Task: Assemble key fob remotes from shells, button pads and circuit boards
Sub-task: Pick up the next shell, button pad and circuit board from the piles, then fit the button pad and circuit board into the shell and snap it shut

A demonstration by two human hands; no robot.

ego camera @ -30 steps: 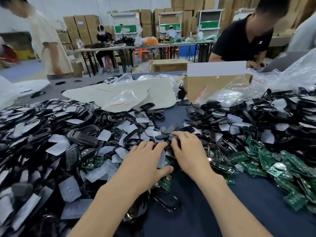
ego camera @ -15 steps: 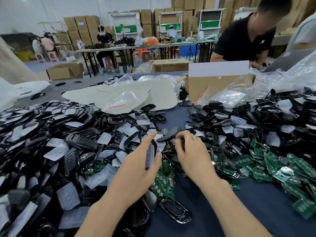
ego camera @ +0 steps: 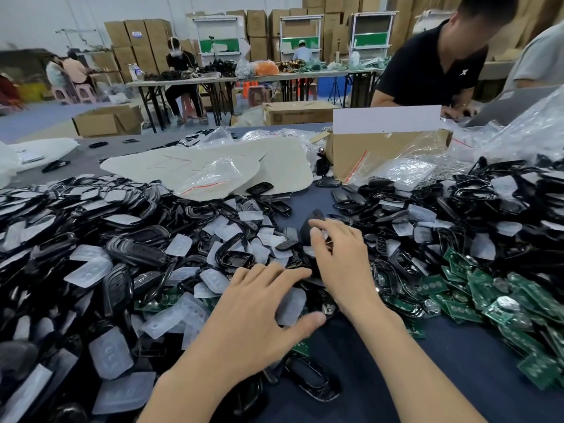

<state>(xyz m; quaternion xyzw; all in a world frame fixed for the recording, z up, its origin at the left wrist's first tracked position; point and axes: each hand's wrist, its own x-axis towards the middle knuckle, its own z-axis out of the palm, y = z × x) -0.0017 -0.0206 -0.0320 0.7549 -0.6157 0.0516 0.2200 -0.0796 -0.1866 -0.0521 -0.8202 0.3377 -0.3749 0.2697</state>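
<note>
Dark blue cloth-covered table (ego camera: 457, 380); warehouse behind with stacked cardboard cartons (ego camera: 137, 35) and folding tables (ego camera: 274, 77). Head cam only. We've got glossy black shells (ego camera: 128, 242) heaped at left and more at right, open oval frames mixed with closed halves. Translucent frosted button pads (ego camera: 91, 273), shield-shaped with round dimples, are scattered over both heaps. Green circuit boards (ego camera: 488, 303), flat with round silver contacts, are piled at right front, and a few show at the left heap's near edge. Our left hand (ego camera: 253, 315) lies flat over the near middle of the pile, fingers straight and spread, thumb out sideways. One pad (ego camera: 291, 306) sits between thumb and index finger, not clearly gripped. Our right hand (ego camera: 341, 261) is just beyond, fingers curled, index and thumb pinching a matte black oval shell (ego camera: 305, 233) held on edge above the pile. There's something pale at the fingertips, can't tell what. Brown cardboard box (ego camera: 381, 148) with a white flap stands at the far side. Beside it, crinkled clear zip bags (ego camera: 213, 178) lie on off-white sheets (ego camera: 171, 166). Person in a black shirt (ego camera: 433, 65) works across the table.
</note>
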